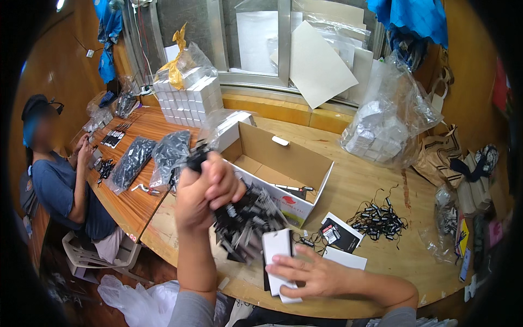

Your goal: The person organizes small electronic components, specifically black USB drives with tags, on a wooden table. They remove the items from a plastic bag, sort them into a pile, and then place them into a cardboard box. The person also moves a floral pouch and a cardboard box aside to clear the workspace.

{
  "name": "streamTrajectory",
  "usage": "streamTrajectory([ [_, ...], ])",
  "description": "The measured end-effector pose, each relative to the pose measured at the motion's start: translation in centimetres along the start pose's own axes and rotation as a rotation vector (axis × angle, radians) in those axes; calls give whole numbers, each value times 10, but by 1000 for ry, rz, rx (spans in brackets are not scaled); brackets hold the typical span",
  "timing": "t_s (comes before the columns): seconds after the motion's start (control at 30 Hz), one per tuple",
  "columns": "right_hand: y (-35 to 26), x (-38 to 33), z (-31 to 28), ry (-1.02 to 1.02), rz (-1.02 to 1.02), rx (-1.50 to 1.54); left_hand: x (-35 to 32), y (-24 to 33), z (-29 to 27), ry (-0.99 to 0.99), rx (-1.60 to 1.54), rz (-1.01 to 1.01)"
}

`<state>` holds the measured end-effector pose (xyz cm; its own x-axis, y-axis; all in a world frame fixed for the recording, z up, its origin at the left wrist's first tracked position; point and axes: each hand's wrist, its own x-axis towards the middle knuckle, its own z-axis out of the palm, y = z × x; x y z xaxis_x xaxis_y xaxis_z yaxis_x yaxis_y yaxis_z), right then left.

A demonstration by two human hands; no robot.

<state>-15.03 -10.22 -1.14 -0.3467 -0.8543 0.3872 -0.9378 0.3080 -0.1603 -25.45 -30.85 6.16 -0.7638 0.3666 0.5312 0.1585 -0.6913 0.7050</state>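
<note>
The tabletop is varnished wood with a soft sheen and visible grain. The open box is plain matt cardboard inside, white outside. The bundle of black tags looks like glossy plastic. The small white card is smooth, matt paper. Clear bags are crinkled, shiny plastic film.

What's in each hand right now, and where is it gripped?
Left hand grips a bundle of black tags by its gathered top. Right hand rests flat on a white card, not gripping.
</note>
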Motion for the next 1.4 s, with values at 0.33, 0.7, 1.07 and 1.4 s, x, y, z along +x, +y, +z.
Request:
streamTrajectory([
  [0.33,156,51,-93,217,580,218,-13,31,-29,-698,60,-146],
  [0.7,214,128,3,-897,768,-8,-6,14,-12,-484,47,-232],
  [1.07,218,113,47,-982,743,85,-6,17,-21,-419,49,-258],
  [1.4,207,151,-70,-275,947,696,-17,10,-19,-304,-78,-281],
])
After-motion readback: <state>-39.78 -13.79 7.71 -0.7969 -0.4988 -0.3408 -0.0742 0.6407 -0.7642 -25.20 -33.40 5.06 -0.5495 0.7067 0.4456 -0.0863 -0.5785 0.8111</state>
